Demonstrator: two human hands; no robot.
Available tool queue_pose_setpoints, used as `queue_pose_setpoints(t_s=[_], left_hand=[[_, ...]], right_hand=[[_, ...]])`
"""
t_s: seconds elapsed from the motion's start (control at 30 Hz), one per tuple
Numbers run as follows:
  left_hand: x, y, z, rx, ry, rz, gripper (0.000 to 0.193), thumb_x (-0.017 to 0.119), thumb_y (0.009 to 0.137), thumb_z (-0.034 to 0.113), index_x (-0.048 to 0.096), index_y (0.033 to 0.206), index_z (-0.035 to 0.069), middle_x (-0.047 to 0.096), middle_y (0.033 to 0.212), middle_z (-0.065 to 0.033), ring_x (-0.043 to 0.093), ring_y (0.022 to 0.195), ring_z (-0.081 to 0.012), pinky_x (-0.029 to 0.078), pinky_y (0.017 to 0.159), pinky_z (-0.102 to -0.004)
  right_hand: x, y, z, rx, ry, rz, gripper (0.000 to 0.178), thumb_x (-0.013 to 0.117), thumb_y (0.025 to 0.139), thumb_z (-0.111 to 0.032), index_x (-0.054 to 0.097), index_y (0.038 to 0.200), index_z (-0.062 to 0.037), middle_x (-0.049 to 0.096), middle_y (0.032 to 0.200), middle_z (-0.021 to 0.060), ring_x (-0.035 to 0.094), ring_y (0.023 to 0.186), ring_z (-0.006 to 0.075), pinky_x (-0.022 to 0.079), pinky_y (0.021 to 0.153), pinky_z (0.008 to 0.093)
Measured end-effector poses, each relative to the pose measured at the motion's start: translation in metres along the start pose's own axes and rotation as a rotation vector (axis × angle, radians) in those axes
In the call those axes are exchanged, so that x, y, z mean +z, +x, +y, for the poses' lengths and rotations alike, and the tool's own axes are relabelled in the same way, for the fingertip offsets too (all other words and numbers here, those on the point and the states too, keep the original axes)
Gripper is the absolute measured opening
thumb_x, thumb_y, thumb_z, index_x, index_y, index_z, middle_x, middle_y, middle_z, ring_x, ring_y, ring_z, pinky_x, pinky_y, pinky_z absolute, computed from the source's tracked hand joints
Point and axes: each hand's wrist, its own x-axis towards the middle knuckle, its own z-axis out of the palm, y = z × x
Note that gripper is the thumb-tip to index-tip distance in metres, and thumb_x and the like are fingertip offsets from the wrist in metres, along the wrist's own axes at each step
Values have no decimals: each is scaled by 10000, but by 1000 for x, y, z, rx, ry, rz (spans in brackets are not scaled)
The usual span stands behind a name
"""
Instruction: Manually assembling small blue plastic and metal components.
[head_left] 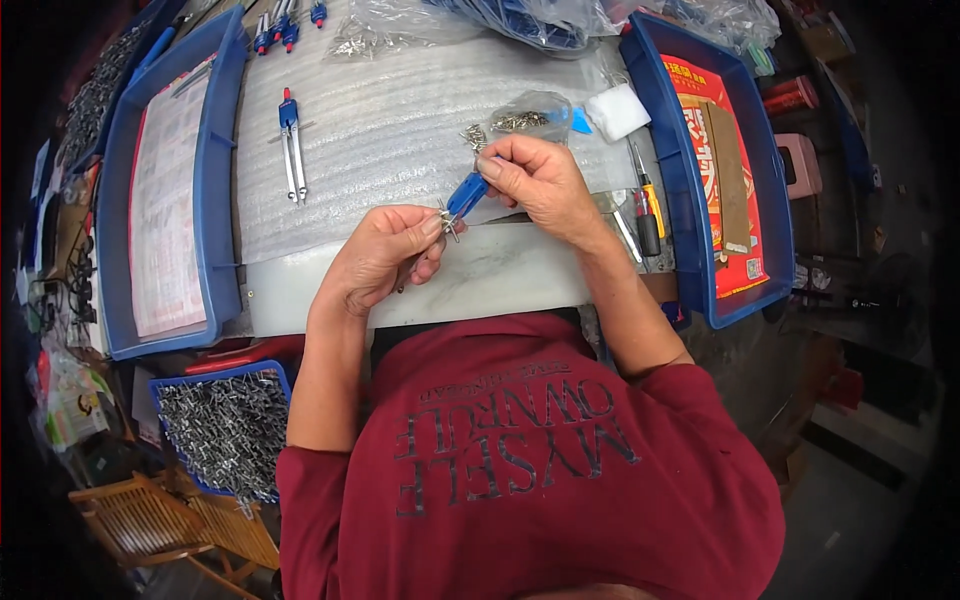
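Note:
My right hand [537,182] pinches the blue plastic head [466,194] of a drawing compass over the white foam-covered bench [400,120]. My left hand [385,255] grips the small metal legs [447,222] at the lower end of that same piece, fingertips close to the blue head. A finished compass [291,145] with a blue head and metal legs lies flat on the foam to the left. Just beyond my right hand sit a small pile of metal parts [474,135] and a clear bag of screws [525,113].
Blue trays flank the bench: left tray [218,200] holds paper, right tray [690,200] holds a red sheet. Screwdrivers [645,205] lie by the right tray. A blue bin of metal legs [228,430] sits at lower left, above a wooden chair [165,525]. More compasses [285,25] lie at the far edge.

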Motion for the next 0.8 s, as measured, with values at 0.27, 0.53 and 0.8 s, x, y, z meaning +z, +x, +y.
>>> queue_pose_setpoints(t_s=[0.27,0.53,0.8], left_hand=[[7,-5,10,33,249,63,237,578,827,235,587,845,-1,498,597,22,398,471,-29,298,421,-185],[24,-9,-3,478,835,492,294,736,668,178,578,814,-22,550,652,-58,519,540,-141,407,495,-252],[37,-10,-4,617,1017,692,415,740,634,176,526,950,14,578,748,-131,580,610,-244,459,543,-316]], right_hand=[[-1,-7,4,37,85,25,156,552,856,-162,578,896,-15,547,683,-5,452,554,30,370,499,162],[5,-16,11,-9,223,62,142,556,851,-141,572,893,-6,567,692,20,485,565,42,392,514,161],[8,-21,16,-30,216,140,145,545,853,-118,563,903,17,569,687,42,499,566,62,417,519,173]])
